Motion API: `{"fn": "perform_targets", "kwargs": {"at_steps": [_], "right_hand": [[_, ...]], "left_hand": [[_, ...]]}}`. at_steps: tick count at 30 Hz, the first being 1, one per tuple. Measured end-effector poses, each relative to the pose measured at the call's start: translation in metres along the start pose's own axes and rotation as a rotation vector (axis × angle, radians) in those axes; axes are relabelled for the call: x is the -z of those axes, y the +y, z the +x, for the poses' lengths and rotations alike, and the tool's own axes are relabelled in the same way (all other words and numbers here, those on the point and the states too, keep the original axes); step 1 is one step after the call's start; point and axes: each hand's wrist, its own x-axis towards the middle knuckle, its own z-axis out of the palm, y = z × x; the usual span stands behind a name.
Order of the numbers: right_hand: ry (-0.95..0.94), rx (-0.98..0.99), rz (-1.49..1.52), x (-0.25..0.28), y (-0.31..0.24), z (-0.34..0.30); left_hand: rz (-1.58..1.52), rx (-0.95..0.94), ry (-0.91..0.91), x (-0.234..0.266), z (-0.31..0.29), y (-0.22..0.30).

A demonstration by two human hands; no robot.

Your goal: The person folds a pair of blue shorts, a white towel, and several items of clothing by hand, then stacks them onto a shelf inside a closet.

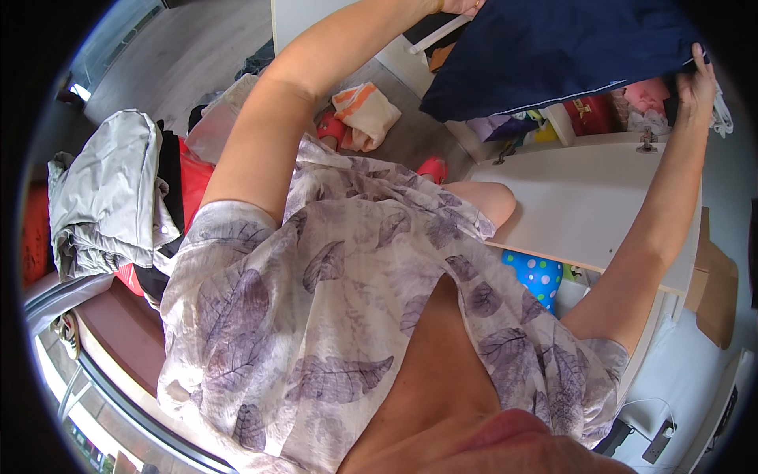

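A dark navy cloth (pixel 553 59) with a thin white line along its lower edge is stretched between my two hands; its upper part runs out of the picture, so I cannot tell which garment it is. At the top edge my left hand (pixel 464 6), partly cut off, grips the cloth's left side. My right hand (pixel 696 91) pinches its right corner, fingers closed. Behind the cloth is an open white cabinet (pixel 559 122) holding a dark red item (pixel 594 114), pink cloth (pixel 647 96) and purple cloth (pixel 501 126), partly hidden.
A hinged white panel (pixel 576 186) lies lowered in front of me. Grey clothes (pixel 110 189) are heaped at the left. A white-and-orange cloth (pixel 367 114) lies on the floor. A blue dotted item (pixel 535 276) shows under the panel, and cardboard (pixel 714 284) stands at the right.
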Motion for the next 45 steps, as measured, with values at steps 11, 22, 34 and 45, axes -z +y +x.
{"fn": "perform_targets", "kwargs": {"at_steps": [11, 22, 34, 45], "right_hand": [[-0.021, -0.064, 0.041, -0.047, 0.013, -0.013], [0.055, -0.049, -0.101, -0.082, 0.009, -0.025], [0.086, -0.023, -0.146, -0.127, -0.017, -0.027], [0.071, -0.014, -0.224, -0.101, -0.016, -0.062]], "left_hand": [[-0.076, -0.035, 0.23, -0.034, -0.042, 0.023], [0.047, -0.459, 0.723, -0.017, -0.055, 0.075], [1.413, -0.202, 1.035, -0.001, -0.075, 0.123], [0.823, -0.317, 0.74, -0.063, -0.08, 0.046]]}}
